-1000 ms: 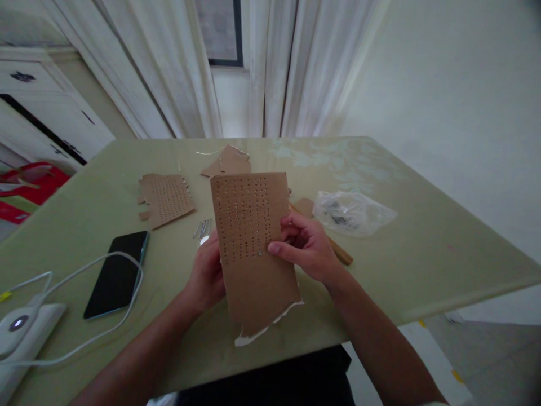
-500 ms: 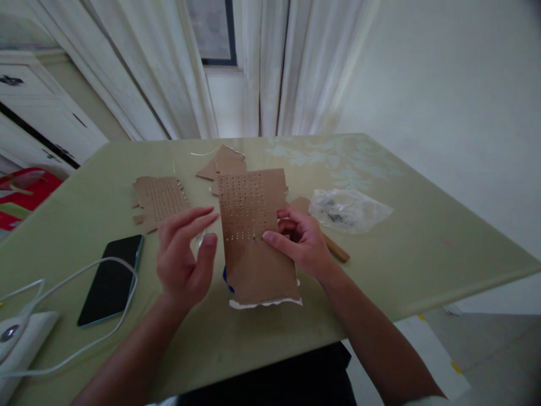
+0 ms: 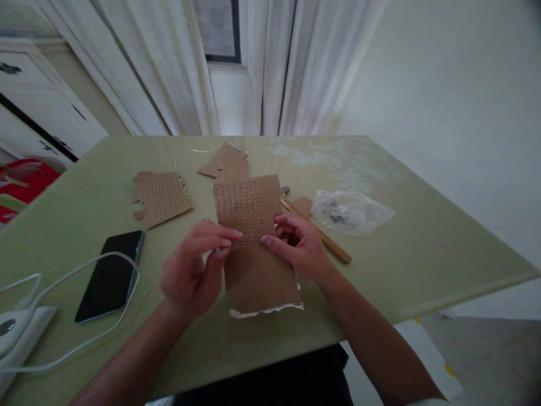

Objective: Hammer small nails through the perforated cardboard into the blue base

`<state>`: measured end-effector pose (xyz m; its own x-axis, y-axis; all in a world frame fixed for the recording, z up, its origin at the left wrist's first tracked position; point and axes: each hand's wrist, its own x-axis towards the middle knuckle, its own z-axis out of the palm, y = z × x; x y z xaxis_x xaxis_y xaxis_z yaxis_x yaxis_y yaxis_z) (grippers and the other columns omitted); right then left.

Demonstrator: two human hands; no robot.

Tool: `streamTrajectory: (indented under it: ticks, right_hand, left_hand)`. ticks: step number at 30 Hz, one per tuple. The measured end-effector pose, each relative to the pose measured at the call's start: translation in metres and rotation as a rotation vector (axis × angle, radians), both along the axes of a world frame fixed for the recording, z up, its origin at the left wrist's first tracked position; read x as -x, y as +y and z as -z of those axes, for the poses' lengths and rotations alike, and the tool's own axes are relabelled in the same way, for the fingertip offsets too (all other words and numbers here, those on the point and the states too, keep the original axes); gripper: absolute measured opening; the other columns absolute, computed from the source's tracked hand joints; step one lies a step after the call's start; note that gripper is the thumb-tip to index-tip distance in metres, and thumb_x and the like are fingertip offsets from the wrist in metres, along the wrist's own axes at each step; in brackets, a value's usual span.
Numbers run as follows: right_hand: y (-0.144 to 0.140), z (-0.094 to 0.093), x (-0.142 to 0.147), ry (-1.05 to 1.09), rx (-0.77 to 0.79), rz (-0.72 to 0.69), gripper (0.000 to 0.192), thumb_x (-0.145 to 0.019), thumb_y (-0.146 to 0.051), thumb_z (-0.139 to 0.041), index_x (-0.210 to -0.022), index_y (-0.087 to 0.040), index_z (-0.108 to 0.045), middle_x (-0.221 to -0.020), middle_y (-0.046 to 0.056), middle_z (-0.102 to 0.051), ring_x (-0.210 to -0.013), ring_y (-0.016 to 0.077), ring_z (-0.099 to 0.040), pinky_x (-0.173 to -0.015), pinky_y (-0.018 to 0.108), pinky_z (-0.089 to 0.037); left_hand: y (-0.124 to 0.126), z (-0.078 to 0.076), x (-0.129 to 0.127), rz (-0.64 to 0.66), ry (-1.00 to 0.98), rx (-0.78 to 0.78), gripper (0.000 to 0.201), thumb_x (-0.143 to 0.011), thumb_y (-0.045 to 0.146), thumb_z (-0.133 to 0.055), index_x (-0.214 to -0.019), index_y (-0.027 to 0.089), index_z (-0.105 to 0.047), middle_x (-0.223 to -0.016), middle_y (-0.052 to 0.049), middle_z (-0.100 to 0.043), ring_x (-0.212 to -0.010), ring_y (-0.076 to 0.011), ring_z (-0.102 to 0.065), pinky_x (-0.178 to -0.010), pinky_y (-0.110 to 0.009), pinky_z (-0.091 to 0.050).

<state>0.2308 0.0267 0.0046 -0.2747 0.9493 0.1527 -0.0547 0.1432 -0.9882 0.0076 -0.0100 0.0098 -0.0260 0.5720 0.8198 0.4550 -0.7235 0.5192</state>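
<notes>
A brown cardboard piece with rows of small punched holes is tilted up in front of me, its torn white edge nearest my body. My right hand grips its right side, thumb on the front and fingers curled behind. At the left side of the cardboard, my left hand is closed in a pinch, fingertips near the lowest row of holes. A tiny pale speck shows between its thumb and fingers, too small to name. Another punched cardboard piece lies flat to the left.
A wooden-handled tool lies behind my right hand, beside a clear plastic bag of small dark items. Cardboard scraps lie farther back. On the left are a phone, a white cable and a white power strip.
My left hand has moved right, from spread fingers beside the cardboard to a pinch at its face. The cardboard has shifted slightly, and the blue thing beneath it no longer shows.
</notes>
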Motion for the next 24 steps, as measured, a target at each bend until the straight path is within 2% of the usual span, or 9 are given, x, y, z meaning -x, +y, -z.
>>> streamTrajectory:
  ticks: [2, 3, 6, 10, 14, 17, 20, 22, 24]
  right_hand:
    - [0.0, 0.0, -0.002, 0.043, 0.045, 0.015, 0.047, -0.079, -0.052, -0.097, -0.105, -0.024, -0.069, -0.073, -0.005, -0.065, -0.057, 0.0108, -0.054, -0.051, 0.024, -0.039]
    - [0.0, -0.001, -0.003, 0.064, 0.068, 0.021, 0.048, -0.079, -0.053, -0.097, -0.106, -0.024, -0.07, -0.074, -0.005, -0.066, -0.058, 0.0115, -0.056, -0.052, 0.025, -0.041]
    - [-0.001, -0.003, -0.006, 0.124, 0.137, 0.011, 0.05, -0.078, -0.054, -0.098, -0.108, -0.025, -0.069, -0.077, -0.004, -0.068, -0.061, 0.0125, -0.061, -0.055, 0.025, -0.045]
    - [-0.002, -0.004, -0.008, 0.181, 0.196, -0.008, 0.051, -0.078, -0.053, -0.099, -0.108, -0.027, -0.069, -0.079, -0.004, -0.071, -0.065, 0.0136, -0.066, -0.059, 0.025, -0.05]
    - [-0.001, -0.002, -0.009, 0.22, 0.202, -0.015, 0.051, -0.078, -0.051, -0.099, -0.109, -0.027, -0.067, -0.081, -0.004, -0.073, -0.068, 0.0155, -0.07, -0.063, 0.027, -0.054]
    - [-0.001, -0.001, -0.01, 0.237, 0.204, -0.033, 0.051, -0.079, -0.051, -0.099, -0.11, -0.027, -0.067, -0.081, -0.004, -0.074, -0.069, 0.0159, -0.071, -0.065, 0.028, -0.056]
    - [-0.001, -0.002, -0.01, 0.235, 0.212, -0.06, 0.051, -0.079, -0.049, -0.099, -0.112, -0.027, -0.067, -0.083, -0.004, -0.074, -0.07, 0.015, -0.072, -0.067, 0.027, -0.059]
    - [-0.002, -0.003, -0.01, 0.236, 0.218, -0.084, 0.052, -0.079, -0.048, -0.1, -0.113, -0.027, -0.067, -0.083, -0.005, -0.074, -0.07, 0.0145, -0.072, -0.069, 0.027, -0.06]
    - [-0.002, -0.003, -0.01, 0.242, 0.222, -0.12, 0.052, -0.079, -0.048, -0.1, -0.113, -0.028, -0.066, -0.083, -0.005, -0.074, -0.07, 0.0147, -0.073, -0.069, 0.028, -0.06]
  left_hand:
    - [0.011, 0.0, 0.015, -0.287, -0.058, 0.122, 0.007, -0.109, 0.028, -0.063, -0.109, 0.025, -0.068, -0.096, -0.002, -0.081, -0.09, -0.0202, -0.079, -0.087, -0.038, -0.063]
    - [0.019, 0.0, 0.025, -0.396, -0.041, 0.235, 0.014, -0.11, 0.034, -0.061, -0.111, 0.023, -0.07, -0.097, -0.004, -0.081, -0.09, -0.0215, -0.078, -0.085, -0.037, -0.063]
    - [0.041, 0.004, 0.056, -0.543, 0.339, 0.652, 0.024, -0.104, 0.042, -0.063, -0.111, 0.023, -0.077, -0.098, -0.008, -0.083, -0.087, -0.0277, -0.077, -0.082, -0.041, -0.06]
    - [0.054, 0.015, 0.076, -0.665, 0.759, 0.913, 0.032, -0.104, 0.036, -0.052, -0.105, 0.02, -0.08, -0.111, -0.02, -0.082, -0.1, -0.0408, -0.078, -0.082, -0.05, -0.058]
    - [0.055, 0.024, 0.074, -0.61, 0.826, 0.952, 0.033, -0.103, 0.033, -0.049, -0.102, 0.02, -0.08, -0.109, -0.021, -0.082, -0.099, -0.0399, -0.078, -0.079, -0.046, -0.057]
    - [0.056, 0.023, 0.071, -0.583, 0.808, 0.982, 0.035, -0.104, 0.034, -0.049, -0.104, 0.019, -0.08, -0.108, -0.022, -0.082, -0.1, -0.0412, -0.078, -0.08, -0.047, -0.057]
    - [0.053, 0.017, 0.063, -0.535, 0.704, 0.868, 0.036, -0.104, 0.035, -0.048, -0.109, 0.017, -0.08, -0.11, -0.021, -0.082, -0.1, -0.0397, -0.077, -0.086, -0.049, -0.058]
    - [0.046, 0.012, 0.051, -0.377, 0.53, 0.667, 0.033, -0.103, 0.036, -0.052, -0.107, 0.019, -0.079, -0.109, -0.016, -0.081, -0.099, -0.0342, -0.077, -0.088, -0.047, -0.06]
    - [0.035, 0.008, 0.036, -0.118, 0.336, 0.484, 0.025, -0.103, 0.039, -0.059, -0.1, 0.023, -0.078, -0.102, -0.01, -0.079, -0.096, -0.0289, -0.075, -0.083, -0.041, -0.062]
